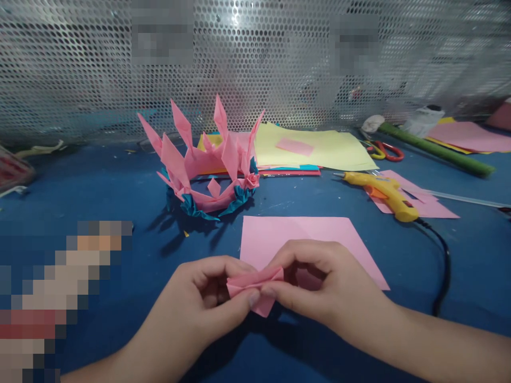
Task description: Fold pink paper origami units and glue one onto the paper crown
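Between my two hands is a small folded piece of pink paper [257, 282], with a pointed flap hanging from its lower edge. My left hand [199, 298] pinches its left side, thumb in front and fingers behind. From the right, my right hand [323, 287] grips it between thumb and curled fingers, the two thumbs close together. Just beyond the hands a larger pink paper sheet [295, 234] lies flat, partly covered by them. Behind to the left stands a pink paper crown [215, 202] with tall pointed spikes, blue leaf-like pieces and a small pink rose on its band.
A yellow glue gun [383, 191] rests on pink paper at the right, its black cord [446, 260] running toward me. Behind are stacked coloured sheets [335, 149], scissors [389, 151] and a green stick [439, 149]. A perforated metal panel [255, 64] closes off the back.
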`<state>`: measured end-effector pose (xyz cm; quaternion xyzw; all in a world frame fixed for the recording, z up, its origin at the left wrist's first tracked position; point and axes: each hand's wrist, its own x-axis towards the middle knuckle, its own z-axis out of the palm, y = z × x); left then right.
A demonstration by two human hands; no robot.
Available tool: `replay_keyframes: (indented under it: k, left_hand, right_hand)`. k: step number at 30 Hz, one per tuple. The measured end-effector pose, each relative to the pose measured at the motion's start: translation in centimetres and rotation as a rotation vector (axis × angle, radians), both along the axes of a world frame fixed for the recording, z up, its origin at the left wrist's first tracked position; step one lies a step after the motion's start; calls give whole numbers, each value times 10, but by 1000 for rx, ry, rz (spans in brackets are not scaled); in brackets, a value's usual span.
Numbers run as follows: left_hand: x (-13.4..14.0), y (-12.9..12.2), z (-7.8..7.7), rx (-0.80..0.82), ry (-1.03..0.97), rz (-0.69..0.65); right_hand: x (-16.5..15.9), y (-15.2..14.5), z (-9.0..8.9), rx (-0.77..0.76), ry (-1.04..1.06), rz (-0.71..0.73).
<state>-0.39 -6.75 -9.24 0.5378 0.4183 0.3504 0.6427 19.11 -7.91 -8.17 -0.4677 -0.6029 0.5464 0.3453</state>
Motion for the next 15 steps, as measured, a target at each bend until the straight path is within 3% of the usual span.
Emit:
replay_keyframes:
  k: [5,9,15]
  left_hand:
    - [1,-2,6,55,93,-29]
    - [2,-5,6,72,162,-21]
    - [3,-6,8,44,104,-44]
  right_hand:
    - [1,-1,3,24,-30,-43]
    - [-1,-1,1,-53,19,-19]
    - [-5,-5,-1,-142,111,-13]
